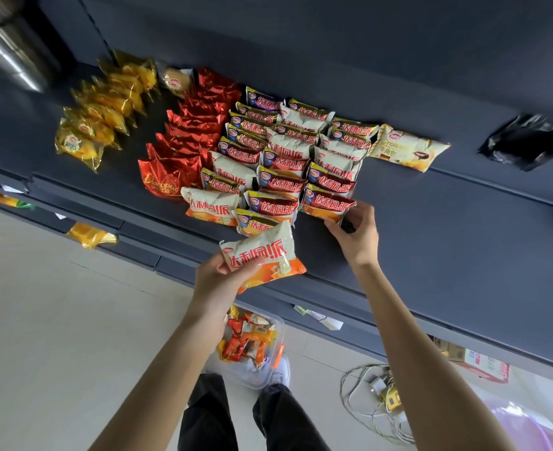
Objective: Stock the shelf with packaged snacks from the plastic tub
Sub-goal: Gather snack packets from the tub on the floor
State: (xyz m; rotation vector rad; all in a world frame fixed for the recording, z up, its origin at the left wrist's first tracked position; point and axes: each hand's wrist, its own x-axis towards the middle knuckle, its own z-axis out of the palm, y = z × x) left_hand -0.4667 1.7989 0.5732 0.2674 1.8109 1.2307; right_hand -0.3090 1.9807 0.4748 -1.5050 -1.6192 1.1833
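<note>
A white-and-orange foil snack packet (262, 258) hangs just over the front edge of the dark blue-grey shelf (431, 229). The left hand (216, 281) has its thumb and curled fingers (223, 266) clamped on the packet's near end. To its right, the right hand (354, 229) pinches the corner of the frontmost red-and-white packet (328, 203), which lies on the shelf in a row. Red foil packets (184, 151) and yellow packets (106, 122) lie further left. The clear plastic tub (280, 323) sits on the floor below, holding mixed snacks.
</note>
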